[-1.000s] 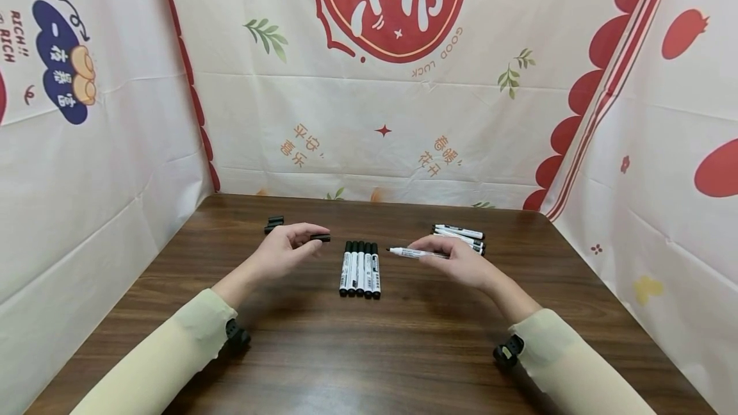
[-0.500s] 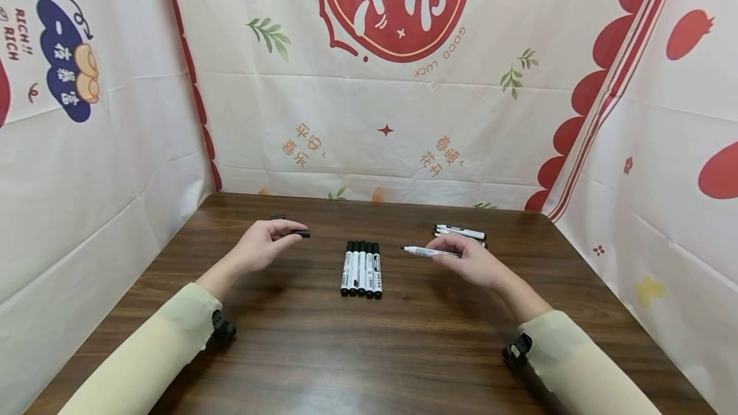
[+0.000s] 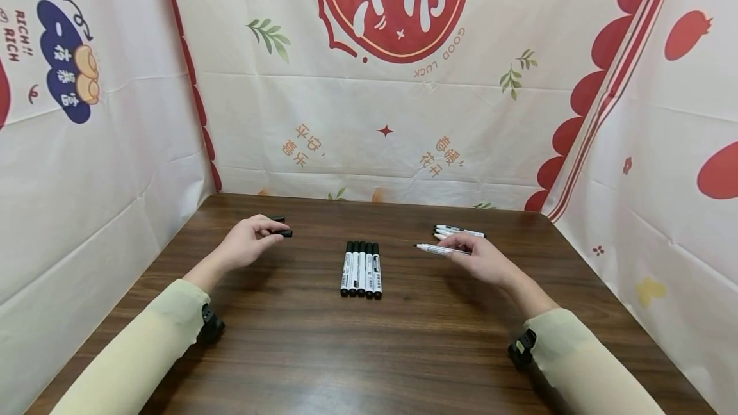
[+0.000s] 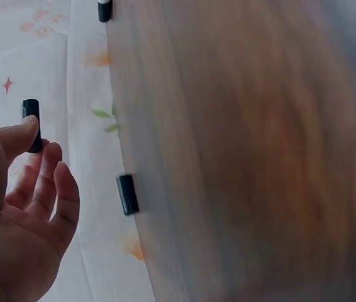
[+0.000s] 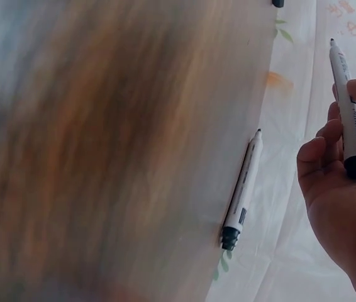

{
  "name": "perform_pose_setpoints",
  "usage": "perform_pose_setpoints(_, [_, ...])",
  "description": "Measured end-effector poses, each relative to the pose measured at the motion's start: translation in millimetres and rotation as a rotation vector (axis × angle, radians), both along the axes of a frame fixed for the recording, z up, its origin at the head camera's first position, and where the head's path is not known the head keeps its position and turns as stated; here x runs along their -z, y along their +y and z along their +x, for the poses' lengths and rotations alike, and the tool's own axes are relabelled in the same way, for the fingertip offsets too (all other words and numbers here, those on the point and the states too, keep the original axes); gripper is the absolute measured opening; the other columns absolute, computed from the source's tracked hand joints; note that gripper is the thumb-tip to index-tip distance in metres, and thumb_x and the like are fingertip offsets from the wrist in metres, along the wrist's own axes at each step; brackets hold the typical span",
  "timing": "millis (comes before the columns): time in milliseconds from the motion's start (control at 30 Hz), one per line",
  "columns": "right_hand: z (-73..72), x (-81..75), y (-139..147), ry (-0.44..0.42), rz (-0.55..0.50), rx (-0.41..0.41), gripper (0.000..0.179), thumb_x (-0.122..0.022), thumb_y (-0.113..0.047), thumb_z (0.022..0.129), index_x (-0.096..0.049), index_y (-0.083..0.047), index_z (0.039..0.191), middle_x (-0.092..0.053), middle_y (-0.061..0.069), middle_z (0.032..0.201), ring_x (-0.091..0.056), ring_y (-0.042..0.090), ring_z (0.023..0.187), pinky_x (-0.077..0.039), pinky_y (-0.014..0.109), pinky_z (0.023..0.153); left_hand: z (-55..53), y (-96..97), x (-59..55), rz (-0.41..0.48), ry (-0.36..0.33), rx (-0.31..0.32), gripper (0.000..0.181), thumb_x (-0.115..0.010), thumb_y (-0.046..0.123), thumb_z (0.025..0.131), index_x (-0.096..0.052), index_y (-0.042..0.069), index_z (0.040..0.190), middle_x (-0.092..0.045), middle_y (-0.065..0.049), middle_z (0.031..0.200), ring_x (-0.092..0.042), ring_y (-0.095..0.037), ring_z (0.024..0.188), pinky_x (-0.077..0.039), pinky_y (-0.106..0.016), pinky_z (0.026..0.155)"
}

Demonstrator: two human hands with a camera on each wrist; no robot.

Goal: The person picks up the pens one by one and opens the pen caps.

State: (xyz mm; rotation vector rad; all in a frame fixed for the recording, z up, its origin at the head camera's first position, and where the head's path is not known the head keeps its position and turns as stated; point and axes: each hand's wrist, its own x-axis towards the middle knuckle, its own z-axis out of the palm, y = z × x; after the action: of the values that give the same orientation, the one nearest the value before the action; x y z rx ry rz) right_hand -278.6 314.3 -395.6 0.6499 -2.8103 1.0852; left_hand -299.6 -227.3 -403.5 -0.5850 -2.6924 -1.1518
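Observation:
My left hand [image 3: 242,243] pinches a black marker cap [image 4: 31,107] between thumb and fingers, held over the left part of the table. Just behind it another black cap [image 3: 278,218] lies on the wood, partly hidden by the hand. My right hand [image 3: 483,260] grips an uncapped whiteboard marker [image 5: 349,119], white with a dark tip pointing left. Several other uncapped markers [image 3: 460,230] lie beyond that hand, partly covered by it. Between the hands, several capped markers [image 3: 361,271] lie side by side in a row, black caps facing away from me.
The brown wooden table [image 3: 323,351] reaches back to a printed white cloth [image 3: 346,101]. Similar cloth hangs along the left and right sides. A dark wrist camera [image 3: 210,325] sits under the left sleeve, another [image 3: 521,349] under the right.
My left hand has moved left with the cap, away from the marker row towards the other cap. My right hand has shifted right with the uncapped marker, near the loose markers.

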Motion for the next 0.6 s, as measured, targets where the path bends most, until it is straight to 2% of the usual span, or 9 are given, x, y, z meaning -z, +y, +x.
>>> perform_pose_setpoints(133, [-3.5,3.2,6,0.001,0.037,0.015,0.021,-0.071,-0.013,0.104,-0.08,-0.012,0.123,-0.07,0.006,0.107,-0.054,0.019,0.095,-0.046,0.029,0.079,-4.9,-11.8,3.4,-0.069,-0.046,-0.024,0.028,-0.071,0.017,0.108,-0.079,0.01,0.134,-0.072,-0.018,0.127,-0.066,-0.019,0.093,-0.051,-0.033,0.077])
perform_pose_setpoints(233, [-5.8,4.4,10,-0.015,0.061,0.028,0.02,-0.071,-0.014,0.104,-0.08,-0.012,0.122,-0.071,0.005,0.107,-0.055,0.02,0.096,-0.046,0.029,0.08,-9.4,-18.1,6.8,-0.116,-0.059,-0.031,0.028,-0.07,0.017,0.108,-0.079,0.008,0.133,-0.075,-0.02,0.129,-0.069,-0.023,0.099,-0.054,-0.037,0.083])
perform_pose_setpoints(433, [-10.3,4.9,16,-0.051,0.093,0.025,0.02,-0.072,-0.015,0.104,-0.08,-0.012,0.122,-0.074,0.004,0.105,-0.056,0.019,0.094,-0.047,0.029,0.08,-18.0,-22.3,9.0,-0.154,-0.068,-0.052,0.023,-0.074,0.015,0.106,-0.082,0.005,0.125,-0.08,-0.018,0.124,-0.074,-0.032,0.112,-0.059,-0.051,0.098])
perform_pose_setpoints(600, [-13.1,6.0,19,-0.075,0.122,0.012,0.02,-0.071,-0.015,0.105,-0.08,-0.012,0.122,-0.074,0.003,0.101,-0.056,0.017,0.089,-0.047,0.03,0.078,-21.6,-23.1,8.2,-0.182,-0.097,-0.072,0.022,-0.076,0.016,0.104,-0.083,0.004,0.121,-0.081,-0.017,0.121,-0.073,-0.031,0.11,-0.057,-0.051,0.098])
